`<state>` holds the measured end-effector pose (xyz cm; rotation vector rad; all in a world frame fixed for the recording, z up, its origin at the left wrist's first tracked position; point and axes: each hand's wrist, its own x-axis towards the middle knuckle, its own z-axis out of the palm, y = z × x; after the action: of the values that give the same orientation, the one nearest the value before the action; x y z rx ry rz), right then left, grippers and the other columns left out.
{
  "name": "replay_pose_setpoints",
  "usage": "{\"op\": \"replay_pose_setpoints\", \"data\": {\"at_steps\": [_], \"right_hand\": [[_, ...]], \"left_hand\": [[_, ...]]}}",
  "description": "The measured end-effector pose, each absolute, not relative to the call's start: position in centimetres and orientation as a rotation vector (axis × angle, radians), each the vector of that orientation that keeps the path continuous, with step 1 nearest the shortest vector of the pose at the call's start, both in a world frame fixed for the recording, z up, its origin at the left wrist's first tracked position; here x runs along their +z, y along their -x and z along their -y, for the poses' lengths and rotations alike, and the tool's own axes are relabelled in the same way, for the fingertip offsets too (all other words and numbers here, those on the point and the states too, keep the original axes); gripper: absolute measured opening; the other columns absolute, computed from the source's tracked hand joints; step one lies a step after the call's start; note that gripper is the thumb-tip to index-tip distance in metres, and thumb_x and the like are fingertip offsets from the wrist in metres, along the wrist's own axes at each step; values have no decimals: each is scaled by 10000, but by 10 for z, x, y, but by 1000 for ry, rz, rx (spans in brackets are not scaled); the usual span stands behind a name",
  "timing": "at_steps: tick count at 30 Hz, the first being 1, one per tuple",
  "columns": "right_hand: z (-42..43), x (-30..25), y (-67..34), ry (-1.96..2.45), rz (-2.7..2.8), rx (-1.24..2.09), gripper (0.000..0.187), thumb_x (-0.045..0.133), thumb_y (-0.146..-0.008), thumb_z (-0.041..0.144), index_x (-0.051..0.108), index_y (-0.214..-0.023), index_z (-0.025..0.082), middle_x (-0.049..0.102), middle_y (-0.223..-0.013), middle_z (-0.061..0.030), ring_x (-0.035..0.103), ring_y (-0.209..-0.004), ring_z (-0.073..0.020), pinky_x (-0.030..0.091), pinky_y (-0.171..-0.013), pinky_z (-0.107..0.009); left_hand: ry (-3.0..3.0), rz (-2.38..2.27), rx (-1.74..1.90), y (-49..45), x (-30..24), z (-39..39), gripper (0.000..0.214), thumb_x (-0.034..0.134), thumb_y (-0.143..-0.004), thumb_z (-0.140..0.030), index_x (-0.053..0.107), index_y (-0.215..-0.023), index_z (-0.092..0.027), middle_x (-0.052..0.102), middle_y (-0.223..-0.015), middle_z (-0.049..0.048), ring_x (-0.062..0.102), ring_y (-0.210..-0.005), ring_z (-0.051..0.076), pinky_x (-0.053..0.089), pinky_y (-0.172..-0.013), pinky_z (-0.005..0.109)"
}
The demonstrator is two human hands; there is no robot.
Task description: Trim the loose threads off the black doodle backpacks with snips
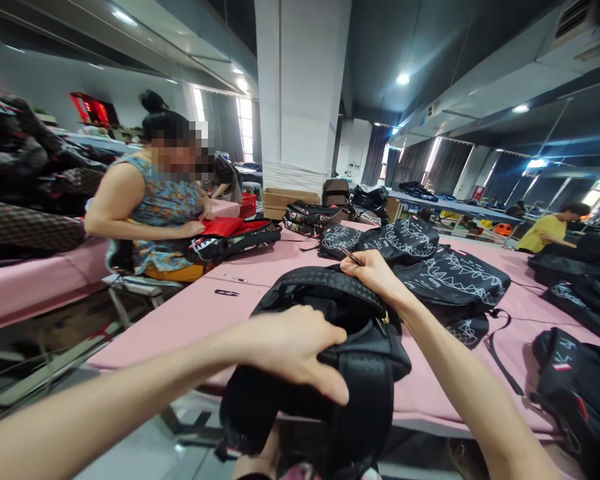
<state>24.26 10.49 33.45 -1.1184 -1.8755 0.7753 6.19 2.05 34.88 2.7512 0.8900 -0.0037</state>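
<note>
A black backpack (330,360) rests at the near edge of the pink table (190,320), partly on my lap. My left hand (290,347) grips its top, fingers curled over the fabric and thumb stretched across a strap. My right hand (373,270) reaches over the far side of the bag, its fingers pinched on a thin dark tool (353,256) that I cannot name. A small gold zipper pull (384,319) shows near my right wrist.
Several black backpacks with white drawings (445,273) lie on the table's right side. A small dark tool (227,293) lies on the pink surface at left. A seated person (155,200) handles a red and black bag (230,233). Another person in yellow (550,230) is far right.
</note>
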Motion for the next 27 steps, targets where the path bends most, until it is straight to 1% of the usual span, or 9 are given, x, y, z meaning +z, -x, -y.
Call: {"op": "replay_pose_setpoints", "data": {"at_steps": [2, 4, 8, 12, 15, 18, 22, 25, 27], "right_hand": [[-102, 339, -246, 1065, 1853, 890, 202, 606, -649, 337, 614, -621, 137, 550, -561, 28, 456, -521, -97, 341, -512, -209], [-98, 345, -251, 995, 1825, 1032, 227, 664, -616, 361, 628, -645, 138, 585, -595, 18, 489, -540, -107, 375, -523, -215], [-94, 351, -255, 933, 1802, 1248, 328, 719, -603, 461, 627, -648, 149, 612, -619, 7, 532, -571, -122, 421, -553, -229], [-108, 351, -246, 917, 1794, 1191, 365, 730, -605, 487, 664, -702, 141, 639, -660, -14, 571, -634, -141, 445, -603, -237], [-105, 345, -254, 866, 1560, 888, 383, 660, -681, 526, 674, -758, 151, 585, -612, 7, 500, -543, -98, 371, -499, -202], [-68, 330, -280, 881, 1329, 640, 408, 554, -776, 549, 644, -696, 160, 527, -574, 2, 434, -494, -90, 295, -439, -206], [4, 300, -301, 1163, 1586, 698, 399, 557, -778, 500, 579, -565, 162, 489, -508, -8, 414, -481, -112, 279, -448, -236], [29, 288, -287, 1336, 1702, 650, 435, 558, -752, 464, 391, -467, 182, 311, -476, 42, 287, -471, -84, 207, -446, -229], [28, 286, -272, 1372, 1637, 625, 474, 553, -728, 474, 260, -475, 201, 216, -503, 54, 209, -483, -75, 166, -438, -228]], "left_hand": [[-2652, -787, -124, -68, 359, -39, 338, 590, -760, -491, 653, -921, -200, 692, -788, 29, 615, -629, 178, 365, -493, 208], [-2669, -765, -20, -75, 361, -50, 377, 594, -758, -470, 632, -1035, -217, 695, -952, 35, 641, -762, 190, 420, -585, 214], [-2926, -936, 446, -76, 345, -42, 505, 637, -686, -574, 649, -998, -177, 697, -928, 76, 647, -823, 243, 457, -677, 275], [-2921, -979, 1029, -56, 326, -38, 392, 483, -849, -485, 660, -997, -168, 702, -954, 80, 644, -886, 217, 452, -783, 287], [-2615, -1113, 1054, -42, 325, -51, 375, 395, -895, -410, 689, -854, -180, 715, -861, 26, 646, -783, 176, 456, -724, 242], [-2370, -1102, 967, -40, 329, -67, 376, 430, -860, -424, 695, -778, -171, 712, -805, 6, 631, -738, 175, 457, -668, 225], [-2125, -1029, 1081, -52, 333, -73, 327, 521, -799, -417, 710, -811, -151, 721, -856, 36, 638, -806, 196, 474, -720, 248], [-1904, -915, 1288, -58, 333, -65, 351, 556, -783, -430, 691, -876, -119, 717, -849, 73, 651, -811, 198, 488, -762, 278], [-1740, -860, 1470, -54, 330, -56, 371, 547, -797, -436, 661, -941, -113, 708, -841, 73, 652, -788, 183, 495, -767, 283]]}}
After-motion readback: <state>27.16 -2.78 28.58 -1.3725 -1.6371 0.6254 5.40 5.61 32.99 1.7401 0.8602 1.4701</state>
